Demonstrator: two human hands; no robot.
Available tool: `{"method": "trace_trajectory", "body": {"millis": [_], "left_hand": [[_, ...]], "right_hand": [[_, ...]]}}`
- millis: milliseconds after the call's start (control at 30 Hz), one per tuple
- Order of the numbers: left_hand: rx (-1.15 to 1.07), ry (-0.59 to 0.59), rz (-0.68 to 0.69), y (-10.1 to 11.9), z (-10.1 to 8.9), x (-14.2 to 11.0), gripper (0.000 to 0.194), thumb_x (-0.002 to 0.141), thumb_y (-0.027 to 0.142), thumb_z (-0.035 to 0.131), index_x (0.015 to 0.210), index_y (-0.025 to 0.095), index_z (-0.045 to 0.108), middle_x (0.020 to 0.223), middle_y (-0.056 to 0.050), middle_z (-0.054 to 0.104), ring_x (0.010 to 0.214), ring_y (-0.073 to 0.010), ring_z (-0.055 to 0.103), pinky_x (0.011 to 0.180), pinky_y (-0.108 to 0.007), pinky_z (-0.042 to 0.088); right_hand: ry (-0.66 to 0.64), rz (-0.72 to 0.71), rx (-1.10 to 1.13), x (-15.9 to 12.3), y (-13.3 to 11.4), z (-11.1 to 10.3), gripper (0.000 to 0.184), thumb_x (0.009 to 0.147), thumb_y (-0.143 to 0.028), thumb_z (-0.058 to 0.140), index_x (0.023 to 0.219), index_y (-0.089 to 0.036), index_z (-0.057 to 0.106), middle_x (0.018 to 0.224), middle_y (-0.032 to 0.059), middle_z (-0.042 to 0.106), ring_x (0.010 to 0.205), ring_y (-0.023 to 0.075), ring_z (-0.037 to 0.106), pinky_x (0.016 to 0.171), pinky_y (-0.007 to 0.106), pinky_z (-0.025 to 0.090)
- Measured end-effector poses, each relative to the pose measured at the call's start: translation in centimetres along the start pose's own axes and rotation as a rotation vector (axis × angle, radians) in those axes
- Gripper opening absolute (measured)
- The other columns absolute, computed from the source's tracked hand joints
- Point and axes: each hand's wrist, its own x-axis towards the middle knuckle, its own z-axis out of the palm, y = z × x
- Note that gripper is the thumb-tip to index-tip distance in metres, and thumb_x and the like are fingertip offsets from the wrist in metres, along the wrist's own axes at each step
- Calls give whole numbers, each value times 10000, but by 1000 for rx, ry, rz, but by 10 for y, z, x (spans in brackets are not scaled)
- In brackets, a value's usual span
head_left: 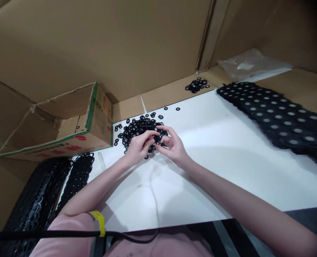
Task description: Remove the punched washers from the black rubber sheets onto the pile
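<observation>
A heap of small black rings with pale centres (137, 127) lies on the white tabletop (214, 160). My left hand (140, 145) is closed at the near side of the heap, thumb and fingers pinched together. Facing it, my right hand (173, 148) has its fingers curled toward the thumb, with the index finger reaching over the heap. The fingertips of both hands almost meet. Whatever is between them is too small and dark against the heap to make out. Several loose rings (161, 117) are scattered around the heap's far and left edges.
An open cardboard box (100, 121) stands at the left. Black perforated sheets (76, 175) lie below it. At the right is a black sheet with pale dots (276, 110). Farther back are a small ring pile (197, 85) and a clear plastic bag (254, 64). A cable (67, 234) crosses in front.
</observation>
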Motion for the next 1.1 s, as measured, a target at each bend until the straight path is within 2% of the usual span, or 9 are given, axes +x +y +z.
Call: {"method": "trace_trajectory", "body": {"millis": [100,167,267,400,433,567,667,833,1100], "left_hand": [[-102,-48,-77,1,-1,0,233,899,240,573,1119,179,621,779,4,629,692,-112,585,634,-189,439],[-225,11,-142,0,-1,2,196,856,240,627,1036,172,664,692,17,602,632,-110,563,604,-195,434],[-362,250,-207,-8,-8,9,117,809,250,674,881,159,676,617,30,560,551,-95,525,548,-188,423],[-301,576,-176,-29,-34,26,134,849,297,624,874,169,655,690,14,598,592,-96,558,576,-189,452],[-245,589,-167,-35,-39,30,128,841,285,628,866,165,667,696,6,612,609,-105,573,598,-199,465],[39,391,-107,-47,-49,37,99,818,226,642,802,167,720,865,-48,701,806,-170,651,757,-275,506],[118,259,-51,-38,-47,33,134,852,264,638,886,184,742,1055,-81,702,1002,-218,645,915,-351,482],[87,-16,292,-12,-39,15,317,845,408,679,1070,185,697,1001,-101,676,955,-213,630,859,-342,503],[162,39,395,-13,-23,3,190,888,251,641,1055,177,693,904,-75,659,804,-150,633,717,-252,521]], "right_hand": [[-9,5,-5,-1,-1,1,595,723,-179,680,1273,-229,457,662,-74,496,629,125,509,653,288,436],[-25,15,-8,-2,-2,1,595,723,-170,675,1272,-237,457,665,-73,500,642,129,524,654,286,442],[-27,17,1,-4,-3,3,561,719,-163,673,1237,-250,474,696,-59,532,672,136,545,659,284,450],[-13,34,-13,-6,-2,3,539,709,-158,674,1207,-262,494,680,-58,525,664,139,528,651,284,444],[-14,38,-14,-6,-2,3,536,710,-161,678,1204,-260,496,674,-59,525,662,140,528,661,289,447],[-9,48,73,-2,-4,3,497,731,-222,701,1181,-249,491,728,-41,577,676,136,547,691,305,471],[-5,84,164,1,-6,2,478,741,-262,710,1164,-254,488,796,-23,615,716,137,582,698,307,493],[28,151,273,1,-7,1,518,714,-284,753,1161,-269,492,867,-18,638,742,131,626,740,311,532],[-26,141,238,-1,-7,1,518,723,-299,762,1170,-262,502,849,-20,611,739,130,635,752,315,549]]}}
